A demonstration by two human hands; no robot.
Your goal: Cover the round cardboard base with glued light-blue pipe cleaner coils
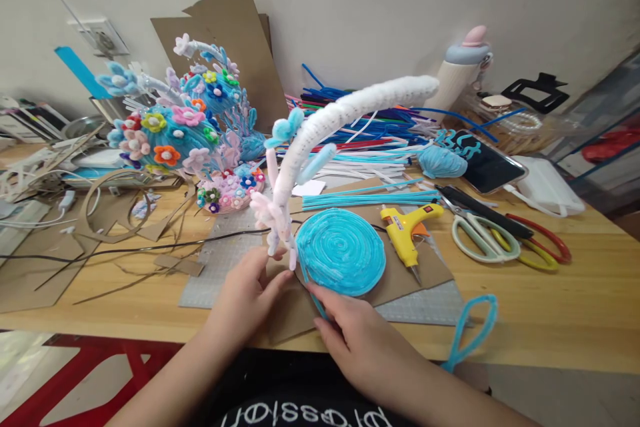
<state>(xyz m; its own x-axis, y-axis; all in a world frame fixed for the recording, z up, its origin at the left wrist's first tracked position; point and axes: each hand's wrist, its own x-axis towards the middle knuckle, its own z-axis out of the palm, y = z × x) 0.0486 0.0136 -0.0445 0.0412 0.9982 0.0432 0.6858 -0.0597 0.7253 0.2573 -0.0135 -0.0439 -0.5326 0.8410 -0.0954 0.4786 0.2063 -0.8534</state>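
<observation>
A flat round coil of blue pipe cleaner (pixel 341 252) lies in front of me on cardboard. By its left edge rises a curved white pipe-cleaner stem (pixel 325 123), trimmed with pink and blue pieces low down. My left hand (pixel 245 293) is closed at the foot of this stem, its thumb beside the lowest pink piece; some fingertips are hidden. Between thumb and fingers, my right hand (pixel 357 330) pinches a blue pipe cleaner (pixel 316 299) that runs up to the coil's left edge. A blue loop (pixel 475 330) sticks out beyond my right forearm.
Right of the coil lies a yellow glue gun (pixel 403 233), then scissors (pixel 485 237) and a phone (pixel 493 163). Loose blue pipe cleaners (pixel 370 199) lie behind the coil. Pipe-cleaner flower pieces (pixel 175 130) stand back left. A black cable (pixel 200 240) crosses the left side.
</observation>
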